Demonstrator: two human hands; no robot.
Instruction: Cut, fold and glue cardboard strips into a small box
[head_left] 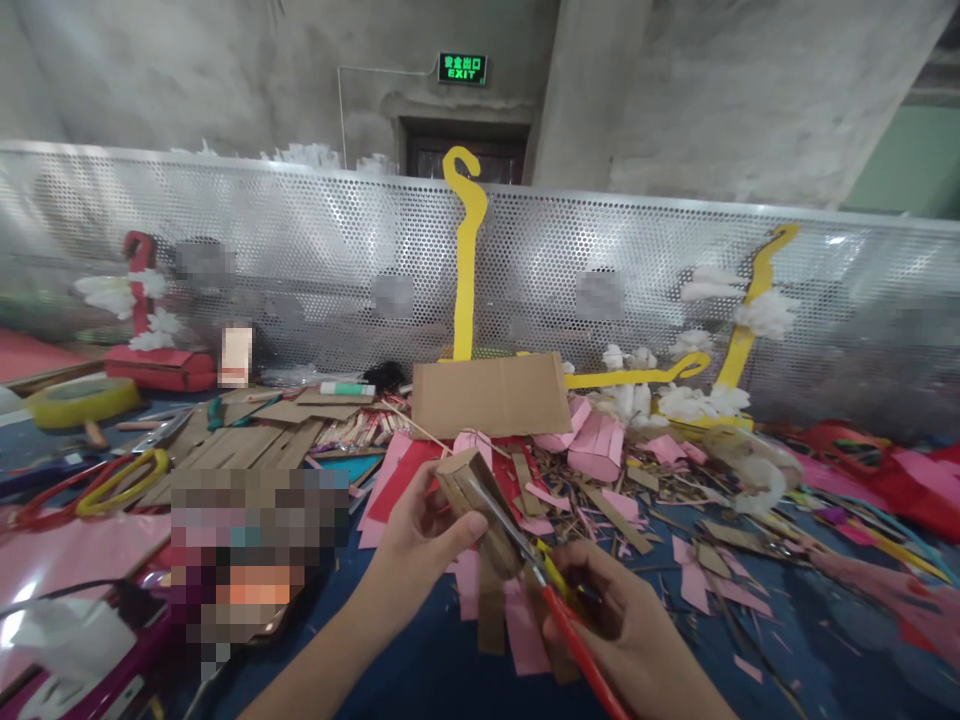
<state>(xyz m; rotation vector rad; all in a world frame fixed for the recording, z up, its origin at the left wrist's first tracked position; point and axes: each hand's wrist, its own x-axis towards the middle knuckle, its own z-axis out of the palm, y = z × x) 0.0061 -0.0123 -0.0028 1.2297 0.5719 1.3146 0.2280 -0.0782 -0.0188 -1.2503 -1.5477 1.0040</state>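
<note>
My left hand (431, 535) grips a folded piece of brown cardboard (469, 480), thumb on its near face. In my right hand (622, 610) is a pair of scissors (555, 590) with red and yellow handles. Its metal blades point up and left and lie against the cardboard piece; whether they are cutting into it I cannot tell. Behind my hands a larger cardboard rectangle (491, 395) leans in front of a tall yellow hook-shaped paper stem (466, 270). Pink paper strips (525, 630) and red paper lie beneath the hands.
Cardboard sheets (255, 460), a glue stick (346, 388) and a yellow tape roll (84, 402) lie on the left. White flowers on a yellow stem (761, 300) stand at the right rear. Paper and cardboard scraps (600, 500) cover the blue tabletop. A perforated metal panel (337, 270) closes off the back.
</note>
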